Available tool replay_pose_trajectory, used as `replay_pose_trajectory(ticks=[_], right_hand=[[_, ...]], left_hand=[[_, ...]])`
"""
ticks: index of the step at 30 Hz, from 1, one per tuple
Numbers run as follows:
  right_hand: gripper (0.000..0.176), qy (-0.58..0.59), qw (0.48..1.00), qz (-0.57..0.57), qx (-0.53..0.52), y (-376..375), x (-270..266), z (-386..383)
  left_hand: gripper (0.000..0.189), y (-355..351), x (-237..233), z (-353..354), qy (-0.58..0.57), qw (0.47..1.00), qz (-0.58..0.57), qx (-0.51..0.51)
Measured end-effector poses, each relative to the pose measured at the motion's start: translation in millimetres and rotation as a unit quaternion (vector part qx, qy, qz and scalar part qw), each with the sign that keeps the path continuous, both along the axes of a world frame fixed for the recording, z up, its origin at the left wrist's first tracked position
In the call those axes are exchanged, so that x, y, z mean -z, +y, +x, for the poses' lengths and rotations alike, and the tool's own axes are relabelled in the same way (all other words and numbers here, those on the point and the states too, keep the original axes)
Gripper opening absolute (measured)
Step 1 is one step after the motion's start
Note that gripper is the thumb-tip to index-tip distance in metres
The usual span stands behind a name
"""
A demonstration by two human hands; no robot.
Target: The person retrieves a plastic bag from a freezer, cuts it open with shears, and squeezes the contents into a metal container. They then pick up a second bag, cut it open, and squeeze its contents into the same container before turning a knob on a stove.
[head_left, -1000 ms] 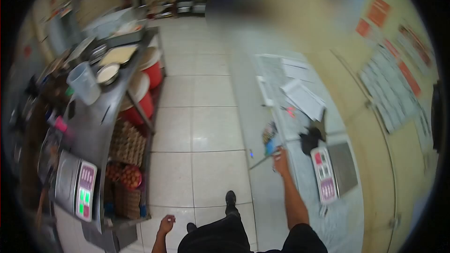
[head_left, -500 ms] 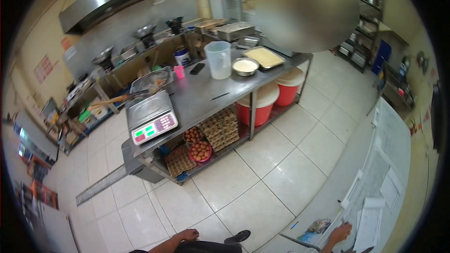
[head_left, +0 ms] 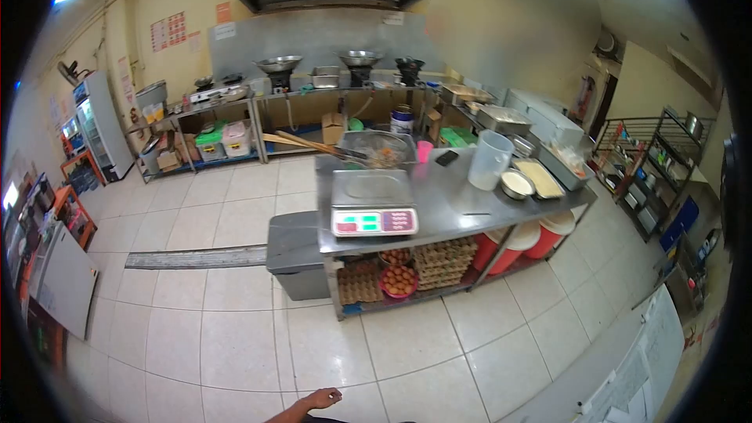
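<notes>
Left hand (head_left: 323, 399): fingers loosely curled and narrow, apart from all furniture; whether they enclosed anything, I could not tell. The right hand's fingers could not be seen.

Beyond the fingers stood the steel table (head_left: 448, 205), its long axis running left to right, the right end angled away from the person. On its lower shelf, a pink basket (head_left: 399, 282) held brown eggs, beside stacked egg trays (head_left: 445, 265). Farther right of the fingers, red buckets (head_left: 521, 251) wore pale lids.

On top, to the fingers' far right, a bowl (head_left: 517, 184) contained something white and a tray (head_left: 540, 178) something pale yellow; a translucent jug (head_left: 490, 160) stood upright beside the bowl. Straight beyond the fingers, the scale (head_left: 374, 204) faced its lit display towards the person.
</notes>
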State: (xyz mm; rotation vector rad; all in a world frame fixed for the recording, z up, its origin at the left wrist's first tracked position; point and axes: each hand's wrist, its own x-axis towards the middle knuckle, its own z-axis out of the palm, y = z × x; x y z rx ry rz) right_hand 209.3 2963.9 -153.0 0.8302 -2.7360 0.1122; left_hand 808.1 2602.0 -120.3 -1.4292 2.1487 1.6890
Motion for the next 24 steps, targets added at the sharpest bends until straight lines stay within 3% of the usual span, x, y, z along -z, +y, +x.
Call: replay_pose_trajectory(ticks=[2, 3, 4, 5, 6, 7, 8, 9, 12, 15, 17, 18, 19, 20, 21, 22, 23, 24], right_hand=[[0.052, 0.09, 0.962, 0.002, -0.256, -56, 117, 53], [0.052, -0.113, 0.965, 0.018, -0.235, -110, 138, 126], [0.051, -0.308, 0.929, 0.039, -0.204, -164, 151, 192], [0.036, -0.47, 0.862, -0.058, -0.182, -211, 164, 257], [0.022, -0.615, 0.758, -0.15, -0.155, -254, 172, 324], [0.021, -0.637, 0.739, -0.068, -0.207, -309, 47, 398], [0.024, -0.658, 0.732, -0.073, -0.161, -352, -22, 461], [0.027, -0.678, 0.722, -0.079, -0.113, -382, -51, 510], [0.028, -0.513, 0.773, -0.03, -0.372, -445, -55, 577], [0.032, -0.611, 0.723, 0.007, -0.323, -499, -35, 590], [0.034, -0.618, 0.73, 0.028, -0.29, -531, -74, 599], [0.036, -0.62, 0.734, 0.036, -0.274, -556, -95, 605], [0.036, -0.627, 0.731, 0.056, -0.263, -580, -84, 610], [0.037, -0.633, 0.728, 0.074, -0.253, -597, -46, 608], [0.037, -0.64, 0.723, 0.091, -0.243, -630, -23, 611], [0.037, -0.634, 0.709, 0.132, -0.278, -674, -24, 625], [0.037, -0.63, 0.69, 0.175, -0.31, -716, -29, 644], [0.038, -0.629, 0.667, 0.215, -0.336, -749, -30, 667]], left_hand=[[0.044, -3, 13, 61, 0.011, 0.999, -0.012, -0.049], [0.043, -5, 17, 94, 0.024, 0.997, -0.015, -0.07], [0.043, -10, 17, 125, 0.009, 0.998, -0.023, -0.063], [0.043, -15, 17, 152, -0.002, 0.998, -0.029, -0.06], [0.043, -20, 15, 178, -0.015, 0.997, -0.036, -0.059], [0.043, -25, 18, 202, 0.002, 0.996, -0.045, -0.078], [0.042, -32, 18, 224, 0.013, 0.994, -0.056, -0.097], [0.042, -43, 16, 247, 0.022, 0.991, -0.068, -0.114], [0.041, -77, 4, 294, 0.07, 0.983, -0.081, -0.151], [0.042, -123, -24, 321, 0.066, 0.972, -0.001, -0.224], [0.04, -155, 10, 339, 0.069, 0.966, 0.004, -0.248], [0.039, -163, 36, 350, 0.159, 0.949, 0.006, -0.272], [0.027, -175, 80, 358, 0.365, 0.82, 0.202, -0.392], [0.015, -189, 110, 366, 0.512, 0.596, 0.369, -0.497], [0.016, -223, 97, 378, 0.469, 0.645, 0.332, -0.504], [0.016, -257, 76, 397, 0.297, 0.83, 0.183, -0.434], [0.016, -293, 46, 412, 0.133, 0.92, 0.065, -0.364], [0.016, -327, 26, 430, 0.101, 0.93, 0.039, -0.35]])
